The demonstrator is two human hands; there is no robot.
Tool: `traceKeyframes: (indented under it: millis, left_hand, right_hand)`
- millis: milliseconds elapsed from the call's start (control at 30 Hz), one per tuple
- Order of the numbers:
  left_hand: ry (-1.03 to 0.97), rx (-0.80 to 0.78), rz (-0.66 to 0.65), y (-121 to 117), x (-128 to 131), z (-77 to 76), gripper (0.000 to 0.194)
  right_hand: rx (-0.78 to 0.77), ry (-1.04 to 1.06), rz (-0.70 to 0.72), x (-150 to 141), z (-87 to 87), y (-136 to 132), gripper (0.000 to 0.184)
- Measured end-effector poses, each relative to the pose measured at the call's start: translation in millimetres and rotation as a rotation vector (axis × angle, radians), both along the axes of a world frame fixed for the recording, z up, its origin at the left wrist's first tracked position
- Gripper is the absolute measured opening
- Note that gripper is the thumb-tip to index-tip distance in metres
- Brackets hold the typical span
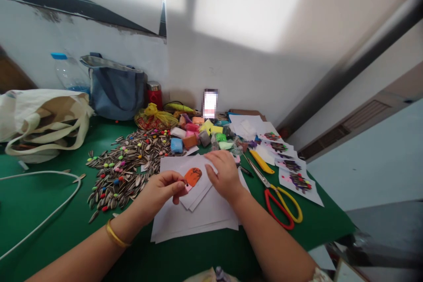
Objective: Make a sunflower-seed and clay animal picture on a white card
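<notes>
My left hand (168, 187) is closed in a pinch on a small pink piece (189, 187) with a dark spot, too small to name exactly. Touching its upper edge is a flat orange piece (193, 177) with dark markings, on a small white sheet (194, 202). My right hand (226, 174) rests at the right side of that sheet, thumb and fingers apart with nothing between them. Under the small sheets lies a stack of larger white paper (198, 224).
Left of the paper spreads a pile of striped seeds (122, 172) mixed with coloured bits. Behind are wrapped colourful clay blocks (190, 141) and a propped phone (210, 103). To the right lie scissors (269, 189), a yellow cutter (261, 161), and several decorated cards (313, 189).
</notes>
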State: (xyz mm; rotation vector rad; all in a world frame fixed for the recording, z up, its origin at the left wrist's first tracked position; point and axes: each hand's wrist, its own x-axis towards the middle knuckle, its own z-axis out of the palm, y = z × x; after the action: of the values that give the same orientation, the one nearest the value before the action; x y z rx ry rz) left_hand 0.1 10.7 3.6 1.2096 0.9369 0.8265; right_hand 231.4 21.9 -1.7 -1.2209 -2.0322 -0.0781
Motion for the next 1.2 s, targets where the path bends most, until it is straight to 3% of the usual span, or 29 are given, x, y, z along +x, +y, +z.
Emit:
traceKeyframes:
  millis: [100,200,433,633,900,1067,1200]
  left_hand:
    - [0.052,0.091,0.012,0,-1,-1.1,0.029]
    - [0.130,0.174,-0.017,-2,0,0.9,0.029]
    - [0.244,0.252,-0.058,-5,1,4.8,0.029]
    - [0.276,0.324,-0.076,-2,-1,1.0,0.041]
    - [0.185,0.169,-0.123,1,0,-1.7,0.029]
    - [0.339,0.261,-0.107,-1,1,4.4,0.022]
    - [0.343,0.332,-0.069,-2,2,3.0,0.028]
  right_hand:
    - [-0.023,0.003,0.273,-20,7.4,-16,0.033]
    - [-0.029,-0.017,0.375,-34,7.4,-25,0.038]
    - [-0.015,0.000,0.334,-39,8.0,-29,0.012]
    - [0.026,-0.070,0.275,-38,12.7,-27,0.016]
    - [-0.031,-0.057,0.350,-34,6.0,-24,0.023]
    - [-0.068,-0.079,0.324,-34,0.7,-22,0.023]
    - [-0.090,-0.042,0.311,-33,-0.3,-20,0.026]
